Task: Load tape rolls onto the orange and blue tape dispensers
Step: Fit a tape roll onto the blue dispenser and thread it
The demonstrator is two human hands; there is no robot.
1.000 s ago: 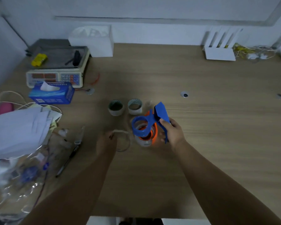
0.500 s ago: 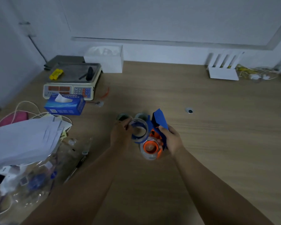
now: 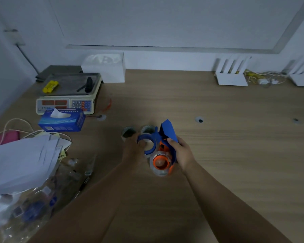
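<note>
My right hand (image 3: 182, 153) grips the handle of the blue tape dispenser (image 3: 167, 133), held above the wooden table (image 3: 218, 146). Its blue ring (image 3: 148, 143) sits at its left end. My left hand (image 3: 132, 151) presses a clear tape roll against that ring; the roll is mostly hidden by fingers and ring. Below the blue one lies the orange tape dispenser (image 3: 161, 162) with a clear tape roll (image 3: 158, 171) around its hub. Two more tape rolls stand behind, a darker one (image 3: 127, 132) and a paler one (image 3: 147, 128).
A blue tissue box (image 3: 62, 121) and a weighing scale (image 3: 67, 95) stand at the back left. Papers (image 3: 23, 160) and plastic bags (image 3: 33, 204) fill the left side. White boxes (image 3: 106, 69) and white racks (image 3: 231, 74) line the back wall.
My left hand picked a clear roll off the table at the left and brought it right, up to the blue dispenser's ring. The camera tilted up, so the scene sits lower in frame.
</note>
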